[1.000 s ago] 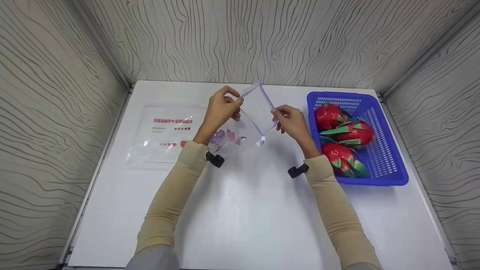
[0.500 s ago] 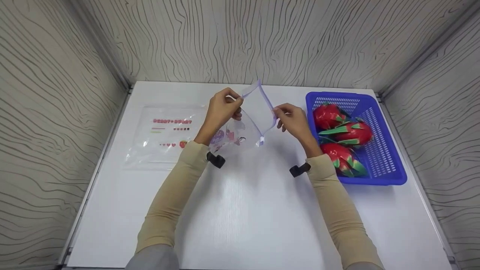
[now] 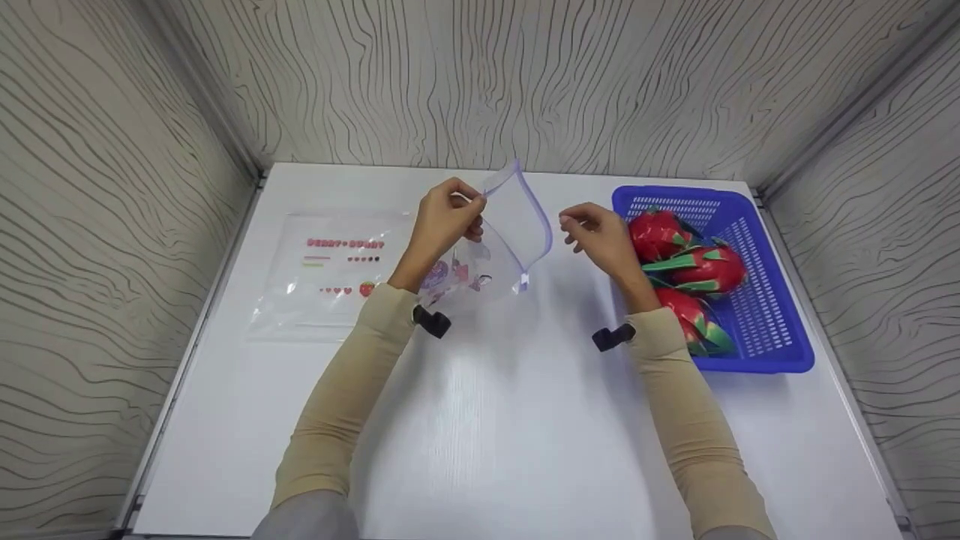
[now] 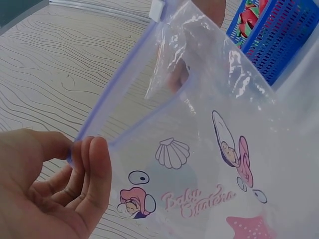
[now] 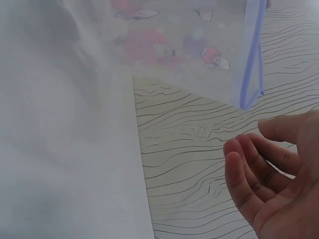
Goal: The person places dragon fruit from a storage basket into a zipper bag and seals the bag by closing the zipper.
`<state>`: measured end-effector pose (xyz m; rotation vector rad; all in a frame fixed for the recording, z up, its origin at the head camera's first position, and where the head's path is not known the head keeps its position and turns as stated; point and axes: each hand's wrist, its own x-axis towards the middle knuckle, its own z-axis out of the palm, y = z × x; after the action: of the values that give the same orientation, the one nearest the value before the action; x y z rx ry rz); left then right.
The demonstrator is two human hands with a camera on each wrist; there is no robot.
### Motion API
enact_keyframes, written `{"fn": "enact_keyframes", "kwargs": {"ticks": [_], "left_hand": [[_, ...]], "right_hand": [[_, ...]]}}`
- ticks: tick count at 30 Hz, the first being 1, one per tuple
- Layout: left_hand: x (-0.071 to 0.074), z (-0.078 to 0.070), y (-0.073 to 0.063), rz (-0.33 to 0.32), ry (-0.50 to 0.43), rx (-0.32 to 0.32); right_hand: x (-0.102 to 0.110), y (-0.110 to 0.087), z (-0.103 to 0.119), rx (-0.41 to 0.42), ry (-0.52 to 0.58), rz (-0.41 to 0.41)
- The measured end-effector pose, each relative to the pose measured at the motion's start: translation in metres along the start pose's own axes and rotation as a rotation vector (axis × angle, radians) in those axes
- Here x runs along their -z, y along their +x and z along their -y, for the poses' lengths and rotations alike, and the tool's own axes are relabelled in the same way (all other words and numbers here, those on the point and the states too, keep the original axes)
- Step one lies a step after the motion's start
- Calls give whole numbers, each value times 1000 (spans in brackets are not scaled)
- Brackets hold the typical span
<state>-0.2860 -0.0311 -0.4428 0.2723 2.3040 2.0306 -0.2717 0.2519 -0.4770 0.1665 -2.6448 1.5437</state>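
Note:
A clear zip bag with a purple zip edge and printed shells and cartoon figures hangs with its mouth spread apart. My left hand pinches one side of that zip edge between thumb and fingers. Just right of the mouth, my right hand is off the bag, its fingers loosely bent around nothing. In the right wrist view, a gap shows between the right fingertips and the purple edge. A white slider sits at one end of the zip.
On the right stands a blue basket holding red dragon fruits with green tips. Another clear bag with red lettering lies flat at left on the white table. Wood-patterned panels enclose the table's back and sides.
My right hand has let go of the zip edge and moved a little right, toward the basket. The left hand keeps its pinch, and the bag's mouth has rounded on the right side.

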Motion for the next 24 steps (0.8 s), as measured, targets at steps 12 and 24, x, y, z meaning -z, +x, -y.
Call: {"fn": "enact_keyframes", "kwargs": {"ticks": [12, 24], "left_hand": [[0, 1, 0, -22, 2, -2], [1, 2, -1, -21, 8, 1]], "right_hand": [[16, 2, -6, 5, -65, -22], [35, 5, -8, 23, -121, -47]]}}
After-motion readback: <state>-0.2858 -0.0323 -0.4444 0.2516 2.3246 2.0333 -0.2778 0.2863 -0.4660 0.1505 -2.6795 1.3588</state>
